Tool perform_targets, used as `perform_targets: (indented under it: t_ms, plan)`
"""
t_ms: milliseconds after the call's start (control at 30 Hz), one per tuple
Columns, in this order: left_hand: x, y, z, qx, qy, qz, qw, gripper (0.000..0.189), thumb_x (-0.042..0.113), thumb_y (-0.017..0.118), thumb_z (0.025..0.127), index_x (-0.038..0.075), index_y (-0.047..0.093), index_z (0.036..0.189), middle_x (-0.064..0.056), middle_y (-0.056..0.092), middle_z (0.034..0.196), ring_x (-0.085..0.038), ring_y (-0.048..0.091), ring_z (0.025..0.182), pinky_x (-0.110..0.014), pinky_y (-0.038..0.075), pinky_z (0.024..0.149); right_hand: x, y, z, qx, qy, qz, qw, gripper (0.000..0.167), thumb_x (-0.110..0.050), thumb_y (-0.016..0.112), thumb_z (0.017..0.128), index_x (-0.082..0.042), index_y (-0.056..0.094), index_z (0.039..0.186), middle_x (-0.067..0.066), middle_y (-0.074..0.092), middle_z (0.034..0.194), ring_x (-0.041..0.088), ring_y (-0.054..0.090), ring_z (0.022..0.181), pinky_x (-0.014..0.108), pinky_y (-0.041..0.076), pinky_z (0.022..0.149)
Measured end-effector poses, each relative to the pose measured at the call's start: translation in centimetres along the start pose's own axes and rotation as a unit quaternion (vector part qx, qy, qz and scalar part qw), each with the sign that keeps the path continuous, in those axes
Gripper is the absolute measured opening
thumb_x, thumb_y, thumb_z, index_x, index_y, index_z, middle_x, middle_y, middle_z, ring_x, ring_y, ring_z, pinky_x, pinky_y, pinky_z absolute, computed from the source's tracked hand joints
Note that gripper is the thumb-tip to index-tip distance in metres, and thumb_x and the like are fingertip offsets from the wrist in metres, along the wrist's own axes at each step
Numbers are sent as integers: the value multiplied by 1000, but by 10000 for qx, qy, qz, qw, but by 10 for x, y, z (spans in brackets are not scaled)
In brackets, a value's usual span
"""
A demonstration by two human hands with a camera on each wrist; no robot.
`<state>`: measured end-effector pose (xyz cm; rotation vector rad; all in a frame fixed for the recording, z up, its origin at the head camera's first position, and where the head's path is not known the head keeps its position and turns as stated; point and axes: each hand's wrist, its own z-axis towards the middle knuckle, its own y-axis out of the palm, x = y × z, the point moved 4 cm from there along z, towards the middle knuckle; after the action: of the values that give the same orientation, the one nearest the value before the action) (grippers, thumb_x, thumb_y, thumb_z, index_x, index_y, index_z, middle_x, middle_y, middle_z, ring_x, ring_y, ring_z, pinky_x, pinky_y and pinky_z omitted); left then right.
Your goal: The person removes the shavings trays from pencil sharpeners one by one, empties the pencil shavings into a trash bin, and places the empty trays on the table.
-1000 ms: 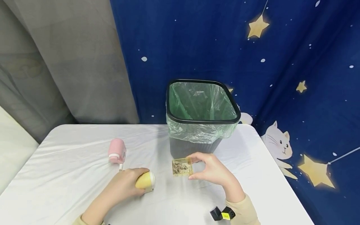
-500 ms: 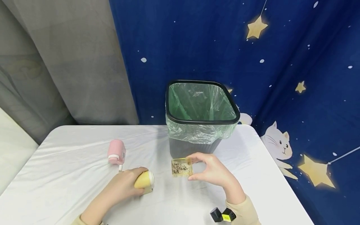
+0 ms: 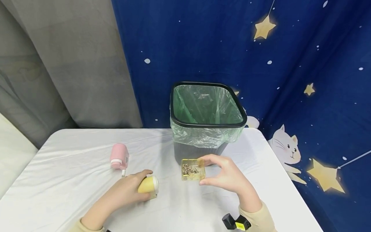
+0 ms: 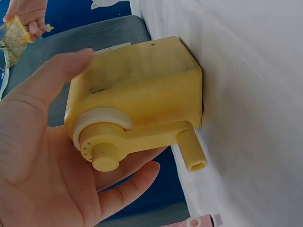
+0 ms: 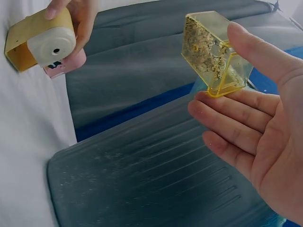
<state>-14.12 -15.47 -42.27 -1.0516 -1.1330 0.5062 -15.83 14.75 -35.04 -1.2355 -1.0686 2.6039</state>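
My left hand [image 3: 127,188] grips a yellow crank pencil sharpener [image 3: 147,185] at the table's front left, its white end facing right. The left wrist view shows its crank handle [image 4: 151,137] by the palm, the thumb on one side and fingers below. My right hand [image 3: 227,172] pinches a clear yellow shavings drawer [image 3: 200,176] between thumb and fingers, above the table in front of the bin. Pencil shavings [image 5: 199,45] lie inside the drawer, bunched toward one side.
A dark grey trash bin [image 3: 185,151] with a black rim and a green plastic liner [image 3: 205,137] stands at the back of the white-covered table [image 3: 72,161]. A pink crank sharpener [image 3: 119,153] sits beyond my left hand. Curtains hang behind the table.
My right hand has shifted a little to the right and slightly up with the drawer, whose tilt has changed. The left hand keeps its hold on the sharpener, almost still.
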Motion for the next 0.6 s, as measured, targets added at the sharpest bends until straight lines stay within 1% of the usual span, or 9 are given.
perform_targets:
  t_ms: [67,133,200,300,367,433,600]
  plan:
    - [-1,-2,1,105,-2,-42,9999,65,48,76,75,12,58,126,12,60,87,-2,52,69,-27,46,62,-3,-4,0,68,-95,-57,9999,55,-16,88,65,-8,65,114,-3,68,101,14,64,92,37,51,85]
    - [0,-6,4,329,55,-128,9994,63,51,74,78,13,59,125,9,63,91,-3,56,72,-27,48,64,-6,-8,0,115,-174,-88,9997,55,-15,88,65,-7,64,114,-3,68,100,14,64,91,37,51,84]
    - [2,-14,7,693,257,-218,9970,54,45,72,82,11,61,122,6,65,92,-5,58,74,-27,49,64,-9,-13,1,174,-236,-119,9995,56,-15,88,65,-7,64,114,-3,68,98,14,64,90,36,50,84]
    - [6,-27,12,1260,529,-333,9901,43,34,71,87,8,62,120,4,66,92,-9,61,76,-27,50,63,-14,-19,2,294,-371,-137,9988,56,-13,88,64,-6,65,114,-2,69,96,14,64,88,35,50,83]
    - [9,-36,14,1531,652,-428,9851,40,28,70,88,6,61,121,1,67,96,-12,62,79,-29,50,64,-16,-23,3,367,-470,-133,9981,56,-14,89,63,-6,65,113,-2,68,95,14,63,87,33,49,82]
    - [12,-43,17,1701,694,-493,9817,39,25,69,89,7,60,123,-1,67,101,-15,64,83,-31,51,65,-19,-27,4,424,-556,-127,9975,55,-18,89,64,-6,65,112,-1,68,94,14,63,87,31,49,83]
    - [19,-56,26,1958,771,-653,9754,44,22,70,89,8,56,128,-4,65,110,-20,64,93,-39,51,71,-25,-36,7,505,-634,-149,9966,54,-35,85,71,-5,65,111,-3,68,94,14,62,88,29,48,82]
